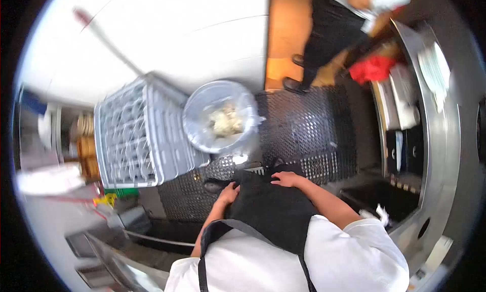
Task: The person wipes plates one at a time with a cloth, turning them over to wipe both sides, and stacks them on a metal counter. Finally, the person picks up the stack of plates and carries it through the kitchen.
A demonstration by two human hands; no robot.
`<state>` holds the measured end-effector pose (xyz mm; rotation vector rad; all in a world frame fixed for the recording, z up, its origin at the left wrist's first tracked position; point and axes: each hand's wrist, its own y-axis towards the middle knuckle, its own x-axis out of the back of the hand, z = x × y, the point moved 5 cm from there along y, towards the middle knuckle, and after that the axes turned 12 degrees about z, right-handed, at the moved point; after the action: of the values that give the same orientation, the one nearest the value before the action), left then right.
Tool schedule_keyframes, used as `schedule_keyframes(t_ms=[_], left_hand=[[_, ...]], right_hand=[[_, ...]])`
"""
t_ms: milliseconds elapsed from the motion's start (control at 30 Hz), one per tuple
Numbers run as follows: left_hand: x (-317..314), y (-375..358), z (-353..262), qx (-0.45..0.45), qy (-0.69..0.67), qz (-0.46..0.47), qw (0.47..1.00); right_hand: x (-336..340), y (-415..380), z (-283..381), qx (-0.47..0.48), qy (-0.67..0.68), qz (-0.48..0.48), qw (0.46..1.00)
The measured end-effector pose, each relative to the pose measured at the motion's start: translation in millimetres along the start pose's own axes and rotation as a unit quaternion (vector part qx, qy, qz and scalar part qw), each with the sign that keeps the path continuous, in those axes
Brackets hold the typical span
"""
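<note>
Both of my hands are at the front of the black apron [271,206] that I wear over a white shirt. My left hand [229,194] touches the apron's left side, its fingers reaching toward the cloth. On the other side, my right hand [287,179] rests on the apron with fingers stretched out and slightly apart. Neither hand shows an object in it. Ahead of them on the floor stands a round grey bin [195,132] lined with a clear bag and holding pale scraps.
Left of the bin are stacked grey dish racks [152,130]. A black rubber mat [309,130] covers the floor. Another person [329,39] in dark trousers stands beyond it. A metal counter [445,140] with stacked plates [434,69] runs along the right.
</note>
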<state>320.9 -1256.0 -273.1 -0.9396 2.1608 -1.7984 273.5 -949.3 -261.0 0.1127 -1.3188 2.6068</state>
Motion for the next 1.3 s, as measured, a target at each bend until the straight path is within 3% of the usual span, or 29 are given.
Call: schedule_keyframes(t_ms=[33,67,167,233,300,400,500,633,733,833,933,967,1000,1100,1133,1233,1267,1300], left_hand=[[9,6,-30,-0.06,0.016,0.016,0.998],[28,-23,-78,-0.03,0.076,0.044,0.996],[35,1,-113,-0.034,0.132,0.011,0.991],[29,29,-121,-0.062,0.047,0.036,0.996],[25,49,-127,-0.042,-0.168,0.153,0.973],[33,42,-181,-0.05,-0.111,0.201,0.972],[38,39,-237,-0.084,0.04,0.193,0.977],[42,92,-262,-0.008,0.239,0.171,0.956],[33,110,-308,-0.044,0.296,0.194,0.934],[30,122,-354,-0.033,0.245,0.194,0.95],[11,87,-421,-0.047,0.246,0.174,0.952],[-2,83,-441,-0.046,0.248,0.164,0.954],[-6,134,-414,-0.038,0.189,0.212,0.958],[-48,85,-481,-0.008,0.18,0.14,0.974],[-61,94,-478,-0.026,0.102,0.141,0.984],[-101,117,-462,-0.01,0.076,0.178,0.981],[-121,64,-508,-0.06,0.119,0.137,0.982],[-128,74,-513,-0.068,0.137,0.138,0.979]], right_hand=[[0,-11,-14,-0.012,0.008,0.002,1.0],[-2,-19,-25,-0.028,0.027,0.018,0.999],[-9,-49,-48,-0.053,0.081,-0.002,0.995],[-16,-64,-59,-0.032,0.143,-0.025,0.989],[-20,-81,-66,-0.042,0.199,-0.04,0.978],[-25,-104,-84,-0.053,0.27,-0.063,0.959],[-28,-119,-108,-0.049,0.326,-0.115,0.937],[-18,-136,-155,-0.077,0.443,-0.243,0.86],[-6,-184,-176,-0.168,0.463,-0.356,0.794],[1,-225,-192,-0.229,0.379,-0.461,0.769],[7,-260,-211,-0.244,0.398,-0.436,0.769],[6,-262,-226,-0.211,0.426,-0.402,0.783],[3,-264,-243,-0.179,0.448,-0.366,0.796],[-14,-279,-298,-0.152,0.436,-0.307,0.832],[-16,-290,-313,-0.157,0.42,-0.314,0.837],[-28,-317,-335,-0.133,0.44,-0.269,0.846],[-34,-320,-343,-0.126,0.447,-0.255,0.848],[-40,-320,-350,-0.119,0.453,-0.238,0.851]])
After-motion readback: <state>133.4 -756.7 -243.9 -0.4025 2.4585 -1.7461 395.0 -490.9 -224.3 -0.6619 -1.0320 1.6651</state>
